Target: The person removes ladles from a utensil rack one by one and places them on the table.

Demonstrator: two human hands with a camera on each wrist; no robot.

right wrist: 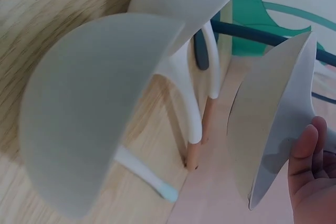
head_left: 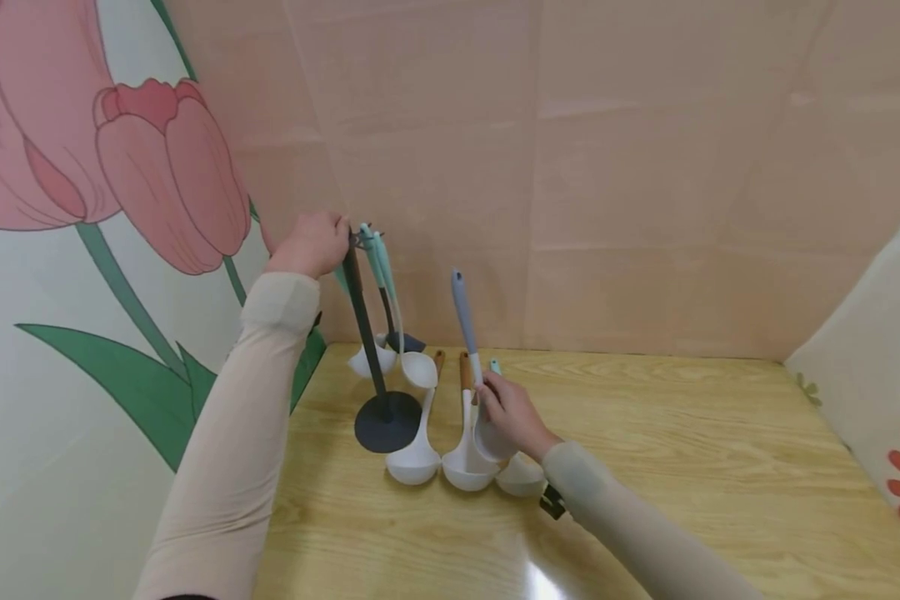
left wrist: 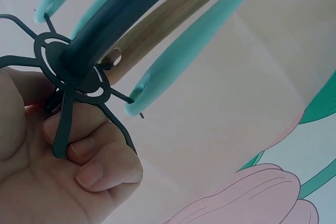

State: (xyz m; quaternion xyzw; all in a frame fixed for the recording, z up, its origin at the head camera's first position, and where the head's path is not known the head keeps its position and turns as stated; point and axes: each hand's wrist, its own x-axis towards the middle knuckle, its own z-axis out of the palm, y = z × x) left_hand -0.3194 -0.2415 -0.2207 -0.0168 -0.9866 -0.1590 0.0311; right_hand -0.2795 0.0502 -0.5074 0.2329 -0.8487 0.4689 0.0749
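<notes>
My left hand (head_left: 315,242) grips the top of a dark utensil stand (head_left: 370,333), its fingers curled under the ring of hooks in the left wrist view. On the hooks hang utensils with turquoise handles (left wrist: 184,56) and one with a wooden handle (left wrist: 173,22). My right hand (head_left: 517,412) pinches a ladle (head_left: 462,308) by its white neck just above the bowl, blue-grey handle pointing up. That ladle's bowl is partly hidden by the hand in the head view. Below it, white ladles (head_left: 414,467) lie on the table in a row, right of the stand's round base.
The wood-grain table (head_left: 667,467) meets a pinkish covered wall (head_left: 645,208) at the back. A tulip-patterned panel (head_left: 172,175) stands close on the left. At the far right is a white sheet (head_left: 870,375) with a red flower.
</notes>
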